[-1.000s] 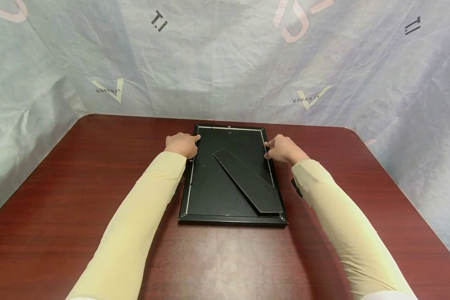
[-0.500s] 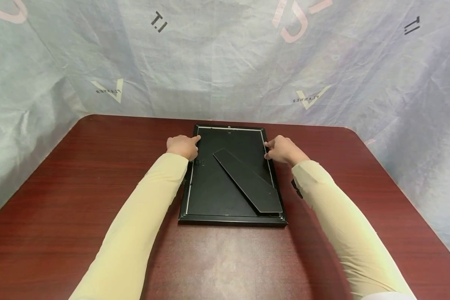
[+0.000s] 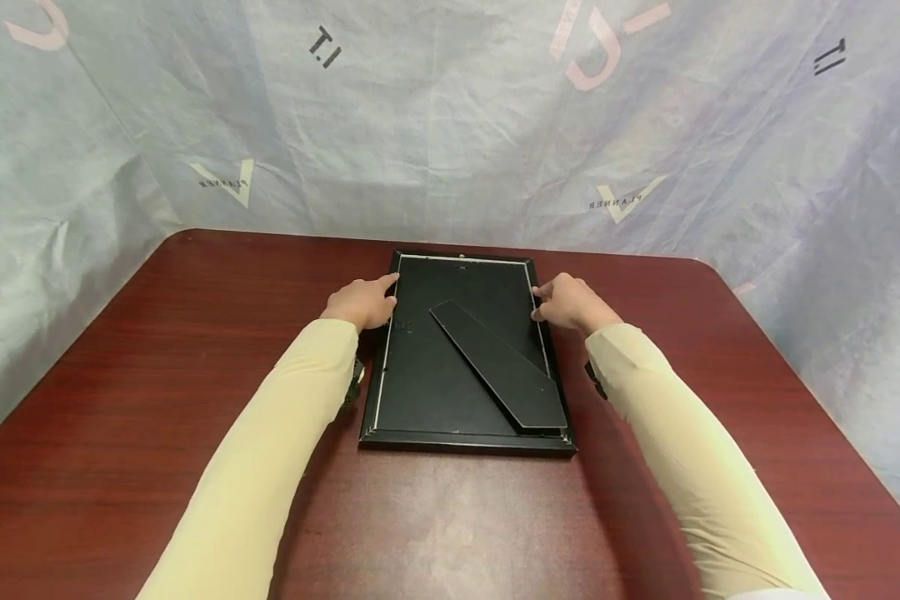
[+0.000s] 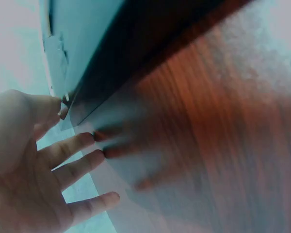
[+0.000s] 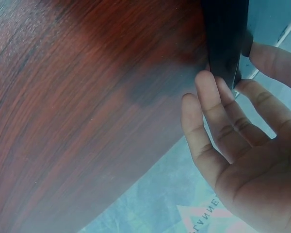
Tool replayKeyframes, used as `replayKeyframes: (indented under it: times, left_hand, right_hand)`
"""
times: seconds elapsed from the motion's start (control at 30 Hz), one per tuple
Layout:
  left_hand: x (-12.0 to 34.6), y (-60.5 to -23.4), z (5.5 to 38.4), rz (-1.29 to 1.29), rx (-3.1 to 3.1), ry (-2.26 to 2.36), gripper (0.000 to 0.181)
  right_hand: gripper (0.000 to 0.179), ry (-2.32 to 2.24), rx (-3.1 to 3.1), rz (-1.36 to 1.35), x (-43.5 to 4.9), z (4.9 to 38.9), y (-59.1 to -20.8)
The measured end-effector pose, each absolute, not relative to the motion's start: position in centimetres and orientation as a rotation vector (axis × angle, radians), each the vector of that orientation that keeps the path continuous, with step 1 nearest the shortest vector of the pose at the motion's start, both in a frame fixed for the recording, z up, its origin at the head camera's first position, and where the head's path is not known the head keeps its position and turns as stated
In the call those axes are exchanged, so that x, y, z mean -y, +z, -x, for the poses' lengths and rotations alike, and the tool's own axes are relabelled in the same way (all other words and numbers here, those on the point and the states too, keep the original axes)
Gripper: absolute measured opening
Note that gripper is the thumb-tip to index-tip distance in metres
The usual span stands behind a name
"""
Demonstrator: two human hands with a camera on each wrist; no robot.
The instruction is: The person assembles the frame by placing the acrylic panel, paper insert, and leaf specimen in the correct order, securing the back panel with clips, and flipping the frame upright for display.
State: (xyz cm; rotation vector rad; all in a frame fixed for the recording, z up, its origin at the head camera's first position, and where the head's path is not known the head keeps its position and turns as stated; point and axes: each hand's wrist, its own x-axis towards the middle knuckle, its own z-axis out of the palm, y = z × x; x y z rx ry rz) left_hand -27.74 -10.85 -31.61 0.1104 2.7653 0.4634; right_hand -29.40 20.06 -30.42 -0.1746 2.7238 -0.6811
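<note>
A black picture frame lies back side up on the table, its easel leg slanting across the backing board. My left hand is at the upper left side, thumb and index finger at the edge. In the left wrist view its other fingers are spread and fairly straight, beside the frame. My right hand holds the upper right side. In the right wrist view the thumb and index finger are over the rim, with other fingers against the outer side. Parts of the contact are hidden.
The reddish-brown wooden table extends around the frame, with rounded far corners. A grey-white printed sheet hangs behind it and along both sides. Something dark shows under each sleeve near the wrist.
My left hand has shifted slightly outward and toward me, with its thumb now more visible at the edge. The right hand and the picture frame keep their places; the view shifts slightly.
</note>
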Motion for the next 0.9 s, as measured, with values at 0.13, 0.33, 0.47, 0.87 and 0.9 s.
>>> replayKeyframes:
  times: [0.13, 0.33, 0.47, 0.87, 0.9]
  left_hand:
    - [11.8, -31.5, 27.1, -0.16, -2.751, 0.527, 0.056]
    - [12.5, -31.5, 26.2, -0.219, -2.704, 0.54, 0.059]
    - [12.5, -31.5, 26.0, -0.229, -2.697, 0.541, 0.059]
    - [12.1, -31.9, 25.6, -0.222, -2.723, 0.489, 0.059]
    - [12.2, -31.9, 25.6, -0.221, -2.73, 0.488, 0.059]
  right_hand:
    - [0.053, -0.688, -2.711, 0.168, -20.0, 29.4, -30.3]
    - [0.055, -0.673, -2.694, 0.171, -20.3, 29.5, -30.5]
    - [0.055, -0.67, -2.686, 0.173, -20.5, 29.2, -30.3]
    - [0.059, -0.636, -2.709, 0.236, -21.2, 28.8, -31.0]
    - [0.06, -0.631, -2.708, 0.253, -21.2, 28.7, -31.1]
